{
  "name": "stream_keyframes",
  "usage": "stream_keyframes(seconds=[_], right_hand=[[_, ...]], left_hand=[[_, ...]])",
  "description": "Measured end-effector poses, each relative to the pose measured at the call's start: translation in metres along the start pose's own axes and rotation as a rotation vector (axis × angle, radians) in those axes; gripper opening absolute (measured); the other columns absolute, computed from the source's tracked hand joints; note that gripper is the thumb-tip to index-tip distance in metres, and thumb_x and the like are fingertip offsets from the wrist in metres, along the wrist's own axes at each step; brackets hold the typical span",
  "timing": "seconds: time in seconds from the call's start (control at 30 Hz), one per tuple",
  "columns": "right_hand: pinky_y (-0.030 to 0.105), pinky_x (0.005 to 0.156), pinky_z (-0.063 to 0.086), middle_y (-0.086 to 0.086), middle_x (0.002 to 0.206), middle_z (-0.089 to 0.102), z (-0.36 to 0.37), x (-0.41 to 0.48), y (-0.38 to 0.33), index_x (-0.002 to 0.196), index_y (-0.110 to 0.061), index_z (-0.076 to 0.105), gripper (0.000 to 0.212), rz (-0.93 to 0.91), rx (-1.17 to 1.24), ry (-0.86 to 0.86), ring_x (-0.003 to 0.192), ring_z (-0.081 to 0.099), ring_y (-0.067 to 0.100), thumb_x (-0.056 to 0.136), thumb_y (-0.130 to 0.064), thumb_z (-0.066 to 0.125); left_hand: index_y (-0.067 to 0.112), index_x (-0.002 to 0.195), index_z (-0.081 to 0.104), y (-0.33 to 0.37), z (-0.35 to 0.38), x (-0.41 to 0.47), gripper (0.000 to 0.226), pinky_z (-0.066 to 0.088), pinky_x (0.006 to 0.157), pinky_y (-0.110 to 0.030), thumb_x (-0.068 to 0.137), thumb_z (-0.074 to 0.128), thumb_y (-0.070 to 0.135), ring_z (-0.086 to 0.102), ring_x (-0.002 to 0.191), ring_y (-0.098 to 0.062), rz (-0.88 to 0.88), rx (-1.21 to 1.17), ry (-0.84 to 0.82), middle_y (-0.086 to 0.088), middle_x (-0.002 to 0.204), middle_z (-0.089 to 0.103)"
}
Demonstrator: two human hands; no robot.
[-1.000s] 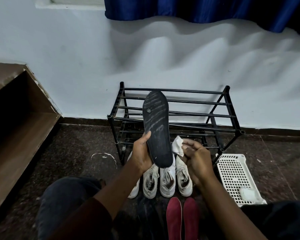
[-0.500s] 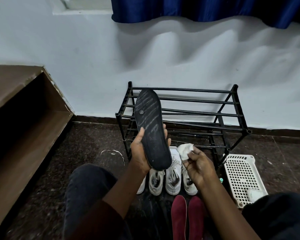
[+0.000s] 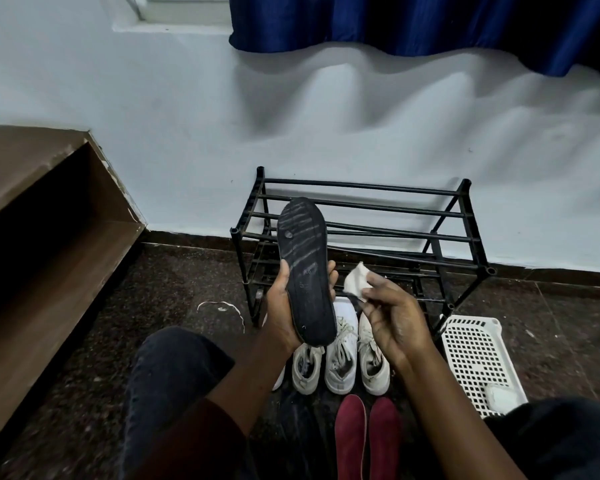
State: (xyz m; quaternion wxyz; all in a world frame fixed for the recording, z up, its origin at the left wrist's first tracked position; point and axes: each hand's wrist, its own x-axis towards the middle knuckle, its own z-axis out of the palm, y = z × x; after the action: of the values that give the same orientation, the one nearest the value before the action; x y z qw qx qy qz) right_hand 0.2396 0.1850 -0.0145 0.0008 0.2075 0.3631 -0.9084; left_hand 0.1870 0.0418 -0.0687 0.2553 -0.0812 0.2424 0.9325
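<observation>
My left hand (image 3: 284, 306) grips a black slipper (image 3: 305, 265) by its heel end, with the streaked sole facing me and the toe pointing up. To its right my right hand (image 3: 392, 317) pinches a small white wad of cloth (image 3: 355, 282) between thumb and fingertips, a little apart from the slipper's edge. Both hands hover in front of an empty black metal shoe rack (image 3: 378, 216) that stands against the wall.
White sneakers (image 3: 340, 355) and a pair of maroon shoes (image 3: 366, 434) stand on the dark floor below my hands. A white perforated basket (image 3: 475, 355) lies at the right, a brown wooden shelf (image 3: 49, 237) at the left. My knees flank the shoes.
My right hand with the cloth has come off the slipper's lower edge and moved a little right. The left hand's fingers now wrap further round the slipper. The camera shifted.
</observation>
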Motion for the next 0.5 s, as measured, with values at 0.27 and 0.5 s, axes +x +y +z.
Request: stream_keyframes(seconds=[0.27, 0.5], right_hand=[[0.026, 0.056, 0.05, 0.01, 0.077, 0.068, 0.012, 0.011, 0.041, 0.074, -0.003, 0.072, 0.029, -0.898, -1.592, -0.272, 0.065, 0.066, 0.022, 0.06, 0.009, 0.05], [0.005, 0.057, 0.042, 0.004, 0.07, 0.067, 0.002, -0.001, 0.062, 0.075, -0.007, 0.073, 0.038, -0.763, -1.479, -0.332, 0.062, 0.055, -0.003, 0.052, 0.02, 0.063]], left_hand=[[-0.002, 0.119, 0.062, -0.008, -0.006, 0.002, 0.077, 0.053, 0.091, -0.036, 0.081, 0.042, 0.063, 0.065, 0.103, -0.024, -0.07, 0.1, 0.002, -0.015, 0.117, 0.064], [-0.002, 0.132, 0.051, -0.001, -0.012, 0.001, 0.087, 0.043, 0.102, -0.037, 0.072, 0.065, 0.061, 0.06, 0.112, -0.024, 0.001, 0.043, -0.063, -0.014, 0.128, 0.058]])
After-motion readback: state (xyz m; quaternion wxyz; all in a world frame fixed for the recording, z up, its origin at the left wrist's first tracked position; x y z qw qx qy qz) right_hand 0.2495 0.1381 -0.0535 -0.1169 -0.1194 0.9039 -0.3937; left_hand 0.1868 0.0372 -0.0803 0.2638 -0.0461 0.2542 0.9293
